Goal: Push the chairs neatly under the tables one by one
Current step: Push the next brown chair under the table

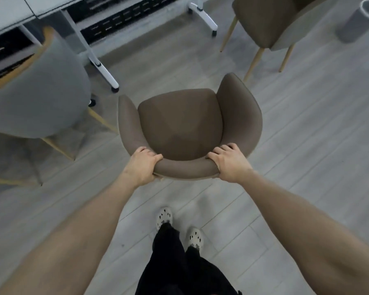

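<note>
We hold the brown chair by its backrest, left hand and right hand each with grip clamped on the rim. It stands on grey plank floor, short of the white counter; a grey chair sits left.

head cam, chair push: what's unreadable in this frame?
- Brown chair legs: hidden by its own seat, so contact with the floor can't be checked.
- Table: cut off by the top-left edge; its extent is unknown.
- Grey chair: blurred and cut by the left edge.
- Far brown chair and bin: cut by the top and right edges.
- Left hand, right hand: fingertips wrap behind the backrest, so grip depth is unseen.
</note>
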Demonstrator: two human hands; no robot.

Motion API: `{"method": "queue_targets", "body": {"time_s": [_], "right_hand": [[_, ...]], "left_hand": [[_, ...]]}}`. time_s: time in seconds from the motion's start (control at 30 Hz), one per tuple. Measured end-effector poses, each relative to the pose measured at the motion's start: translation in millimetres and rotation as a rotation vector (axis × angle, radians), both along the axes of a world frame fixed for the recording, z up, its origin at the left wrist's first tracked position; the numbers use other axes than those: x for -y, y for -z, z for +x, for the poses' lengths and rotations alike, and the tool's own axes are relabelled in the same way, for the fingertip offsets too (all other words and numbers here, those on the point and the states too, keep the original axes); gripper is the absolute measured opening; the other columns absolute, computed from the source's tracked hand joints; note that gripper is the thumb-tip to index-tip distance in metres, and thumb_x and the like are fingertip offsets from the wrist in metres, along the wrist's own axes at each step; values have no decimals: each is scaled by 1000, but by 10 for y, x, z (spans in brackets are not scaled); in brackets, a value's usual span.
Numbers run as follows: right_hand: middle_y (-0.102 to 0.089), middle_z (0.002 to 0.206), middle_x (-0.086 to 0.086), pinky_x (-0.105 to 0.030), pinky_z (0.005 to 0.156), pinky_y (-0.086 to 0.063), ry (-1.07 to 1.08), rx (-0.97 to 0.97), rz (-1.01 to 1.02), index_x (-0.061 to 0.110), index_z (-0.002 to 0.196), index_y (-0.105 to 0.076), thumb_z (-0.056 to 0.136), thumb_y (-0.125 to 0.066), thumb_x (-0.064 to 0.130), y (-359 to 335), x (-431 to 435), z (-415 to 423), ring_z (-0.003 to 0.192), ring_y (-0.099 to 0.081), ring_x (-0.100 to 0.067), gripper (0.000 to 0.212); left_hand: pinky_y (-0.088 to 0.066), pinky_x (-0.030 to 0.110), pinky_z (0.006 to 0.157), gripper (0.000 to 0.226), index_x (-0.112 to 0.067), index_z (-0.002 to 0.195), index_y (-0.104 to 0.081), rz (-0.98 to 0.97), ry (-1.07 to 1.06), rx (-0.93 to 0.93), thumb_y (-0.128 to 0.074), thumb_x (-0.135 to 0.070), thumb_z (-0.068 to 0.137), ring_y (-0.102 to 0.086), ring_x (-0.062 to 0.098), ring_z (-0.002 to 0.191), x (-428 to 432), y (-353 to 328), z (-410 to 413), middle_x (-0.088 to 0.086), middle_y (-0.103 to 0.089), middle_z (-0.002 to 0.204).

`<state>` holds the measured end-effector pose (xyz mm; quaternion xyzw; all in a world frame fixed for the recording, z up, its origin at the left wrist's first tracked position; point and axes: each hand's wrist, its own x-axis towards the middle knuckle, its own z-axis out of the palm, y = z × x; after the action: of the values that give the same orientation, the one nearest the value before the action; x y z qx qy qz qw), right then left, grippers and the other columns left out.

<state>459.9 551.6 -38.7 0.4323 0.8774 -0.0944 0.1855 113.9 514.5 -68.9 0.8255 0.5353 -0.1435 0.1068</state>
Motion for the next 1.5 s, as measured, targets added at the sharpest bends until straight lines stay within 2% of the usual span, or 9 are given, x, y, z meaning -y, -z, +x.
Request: {"method": "queue_targets", "body": {"time_s": [0.23, 0.33, 0.43, 0.63, 0.77, 0.87, 1.17, 1.37, 1.5], "right_hand": [[-68, 114, 7, -50, 111, -38, -136, 39, 25, 38, 128, -67, 70, -81, 53, -11, -1380, -67, 112, -65, -26, 61], [-68, 121, 5, -55, 120, -30, -146, 66, 39, 39, 131, -66, 71, -84, 60, -20, -2023, -191, 121, -60, -28, 67], [-65, 129, 4, -60, 126, -19, -135, 93, 41, 40, 138, -61, 75, -83, 65, -39, -2647, -352, 130, -55, -31, 71], [-63, 128, 3, -61, 125, -20, -179, 131, 23, 40, 139, -58, 72, -83, 68, -79, -3698, -615, 127, -56, -32, 76], [-64, 126, 4, -61, 124, -21, -208, 137, 3, 42, 136, -60, 71, -83, 67, -69, -4207, -759, 124, -57, -30, 74], [-64, 126, 3, -60, 125, -22, -222, 124, 4, 40, 136, -61, 75, -83, 63, -96, -4579, -901, 125, -56, -31, 69], [-63, 128, 1, -60, 126, -23, -283, 89, 11, 39, 136, -60, 78, -82, 59, -132, -5924, -1440, 125, -54, -32, 66], [-65, 124, -1, -61, 124, -27, -315, 58, 29, 36, 134, -63, 78, -83, 59, -161, -6597, -1885, 123, -56, -32, 64], [-64, 127, -1, -60, 126, -24, -313, 35, 33, 35, 136, -63, 80, -83, 51, -174, -6878, -2161, 126, -55, -32, 62]], "left_hand": [[-36, 43, 115, 74, -38, 129, -63, 9, -214, 127, -78, -80, 69, -62, 22, 117, -669, 90, 38, -8, -69, 119], [-34, 43, 113, 85, -36, 135, -63, 27, -284, 179, -64, -86, 66, -64, 24, 118, -1174, 89, 1, -6, -70, 121], [-37, 43, 113, 96, -39, 129, -66, 50, -351, 199, -56, -99, 56, -65, 21, 114, -1741, 77, -55, -10, -72, 118], [-32, 43, 119, 112, -43, 125, -66, 18, -470, 225, -35, -118, 47, -61, 16, 120, -2626, -37, -151, -14, -70, 120], [-26, 43, 122, 112, -46, 128, -61, -71, -519, 231, -35, -118, 46, -55, 15, 125, -3077, -87, -248, -16, -65, 125], [-24, 43, 124, 104, -46, 132, -59, -120, -535, 225, -46, -111, 52, -53, 15, 129, -3438, -127, -361, -16, -62, 129], [-23, 45, 125, 101, -45, 138, -56, -183, -614, 173, -58, -104, 57, -51, 18, 133, -4671, -177, -813, -12, -61, 134], [-24, 44, 124, 99, -46, 134, -60, -147, -658, 173, -57, -102, 53, -54, 18, 129, -5274, -158, -1208, -13, -63, 128], [-23, 44, 124, 90, -48, 129, -60, -142, -665, 190, -60, -98, 55, -55, 17, 125, -5549, -114, -1480, -15, -63, 122]]}}
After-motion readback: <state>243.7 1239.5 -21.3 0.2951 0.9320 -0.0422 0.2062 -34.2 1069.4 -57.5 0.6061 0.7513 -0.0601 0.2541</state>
